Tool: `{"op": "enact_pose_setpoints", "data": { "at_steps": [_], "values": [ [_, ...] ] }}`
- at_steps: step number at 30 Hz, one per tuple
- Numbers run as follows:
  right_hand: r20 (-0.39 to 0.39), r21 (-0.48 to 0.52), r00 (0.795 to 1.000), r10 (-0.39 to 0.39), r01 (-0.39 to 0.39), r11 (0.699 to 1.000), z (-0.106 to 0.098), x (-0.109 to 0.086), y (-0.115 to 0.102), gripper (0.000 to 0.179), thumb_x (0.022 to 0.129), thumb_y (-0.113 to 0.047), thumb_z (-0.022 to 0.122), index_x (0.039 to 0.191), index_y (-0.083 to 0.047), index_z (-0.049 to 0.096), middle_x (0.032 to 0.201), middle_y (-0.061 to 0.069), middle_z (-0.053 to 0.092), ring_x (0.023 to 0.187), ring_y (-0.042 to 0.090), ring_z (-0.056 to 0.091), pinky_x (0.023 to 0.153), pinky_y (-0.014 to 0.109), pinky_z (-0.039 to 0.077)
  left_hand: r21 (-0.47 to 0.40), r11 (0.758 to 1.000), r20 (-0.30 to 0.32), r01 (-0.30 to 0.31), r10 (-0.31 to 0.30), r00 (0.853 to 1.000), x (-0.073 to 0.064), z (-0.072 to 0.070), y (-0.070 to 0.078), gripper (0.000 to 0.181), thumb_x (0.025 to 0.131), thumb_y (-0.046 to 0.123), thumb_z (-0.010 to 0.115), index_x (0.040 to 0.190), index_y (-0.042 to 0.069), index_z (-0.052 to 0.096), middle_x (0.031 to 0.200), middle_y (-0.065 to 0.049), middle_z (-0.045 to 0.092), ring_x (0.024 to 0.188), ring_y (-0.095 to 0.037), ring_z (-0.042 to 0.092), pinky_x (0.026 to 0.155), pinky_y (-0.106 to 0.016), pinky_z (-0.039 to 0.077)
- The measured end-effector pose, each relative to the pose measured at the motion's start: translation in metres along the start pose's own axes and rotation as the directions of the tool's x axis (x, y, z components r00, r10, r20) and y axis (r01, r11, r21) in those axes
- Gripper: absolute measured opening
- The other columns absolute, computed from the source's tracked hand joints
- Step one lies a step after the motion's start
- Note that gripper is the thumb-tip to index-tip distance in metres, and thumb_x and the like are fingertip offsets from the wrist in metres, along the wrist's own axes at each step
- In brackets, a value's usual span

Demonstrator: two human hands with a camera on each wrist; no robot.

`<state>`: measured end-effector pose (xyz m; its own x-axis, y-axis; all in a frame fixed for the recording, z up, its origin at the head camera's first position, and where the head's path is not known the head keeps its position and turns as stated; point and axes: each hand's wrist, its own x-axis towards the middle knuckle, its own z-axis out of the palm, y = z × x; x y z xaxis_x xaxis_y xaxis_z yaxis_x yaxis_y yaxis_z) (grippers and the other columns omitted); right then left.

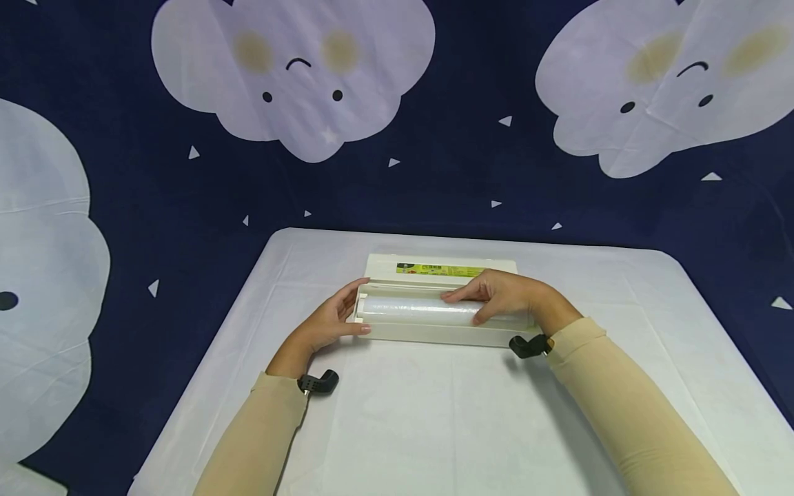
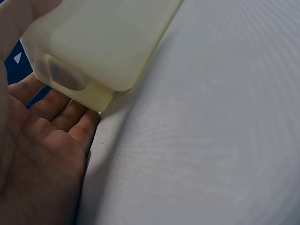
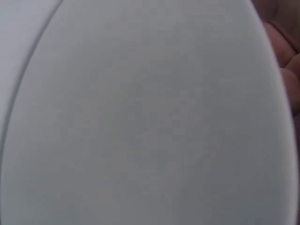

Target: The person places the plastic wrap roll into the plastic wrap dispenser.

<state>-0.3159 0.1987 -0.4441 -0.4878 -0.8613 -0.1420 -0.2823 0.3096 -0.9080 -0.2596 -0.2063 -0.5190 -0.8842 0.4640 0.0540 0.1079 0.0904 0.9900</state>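
Note:
A whitish plastic cling film dispenser box [image 1: 434,334] lies lengthwise on the table, its lid [image 1: 380,267] folded back and bearing a green-yellow label [image 1: 434,269]. Inside sits a cling film roll [image 1: 403,308]. My left hand [image 1: 322,324] holds the box's left end, thumb at the front and fingers behind. In the left wrist view, the fingers [image 2: 82,126] curve around the box end [image 2: 101,96]. My right hand [image 1: 511,293] grips the roll's right part from above, between thumb and fingers. A blurred pale surface [image 3: 145,112] fills most of the right wrist view, partly hiding that hand's fingers [image 3: 281,47].
A white cloth covers the table [image 1: 434,413], whose rounded far edge is just behind the box. Beyond it hangs a dark blue backdrop [image 1: 471,172] with cloud faces and small triangles. Black wrist cameras [image 1: 319,382] sit at both cuffs.

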Motion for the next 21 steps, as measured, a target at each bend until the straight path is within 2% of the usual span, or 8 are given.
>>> {"op": "enact_pose_setpoints", "data": {
  "at_steps": [6, 15, 21],
  "values": [
    [-0.020, -0.030, 1.000, -0.009, 0.008, 1.000, 0.0008, 0.0002, 0.0032, 0.067, 0.080, 0.012, 0.082, 0.142, -0.004, 0.065, 0.150, 0.010, 0.055, 0.147, 0.021, 0.040, 0.115, 0.024, 0.037, -0.002, 1.000, 0.005, -0.006, 0.006, 1.000, 0.0002, 0.0003, 0.0012, 0.103, 0.080, -0.007, 0.088, 0.165, 0.015, 0.033, 0.168, -0.007, 0.033, 0.154, -0.022, 0.029, 0.124, -0.031, 0.023],
    [-0.032, -0.006, 0.999, -0.013, 0.013, 1.000, 0.0026, -0.0006, 0.0017, 0.065, 0.082, 0.013, 0.081, 0.142, -0.005, 0.065, 0.150, 0.010, 0.055, 0.146, 0.021, 0.041, 0.115, 0.027, 0.039, -0.004, 1.000, -0.005, -0.002, 0.002, 1.000, -0.0004, 0.0010, 0.0012, 0.103, 0.079, -0.007, 0.088, 0.165, 0.015, 0.034, 0.167, -0.006, 0.034, 0.154, -0.022, 0.029, 0.125, -0.033, 0.022],
    [-0.073, -0.050, 0.997, -0.012, 0.008, 0.999, 0.0020, -0.0056, 0.0006, 0.060, 0.085, 0.008, 0.082, 0.141, -0.008, 0.068, 0.146, 0.005, 0.061, 0.140, 0.021, 0.050, 0.110, 0.032, 0.046, -0.007, 1.000, -0.004, 0.001, -0.001, 1.000, 0.0004, 0.0012, 0.0006, 0.103, 0.079, -0.007, 0.088, 0.165, 0.015, 0.034, 0.168, -0.006, 0.033, 0.154, -0.022, 0.028, 0.125, -0.033, 0.022]
  ]
}}
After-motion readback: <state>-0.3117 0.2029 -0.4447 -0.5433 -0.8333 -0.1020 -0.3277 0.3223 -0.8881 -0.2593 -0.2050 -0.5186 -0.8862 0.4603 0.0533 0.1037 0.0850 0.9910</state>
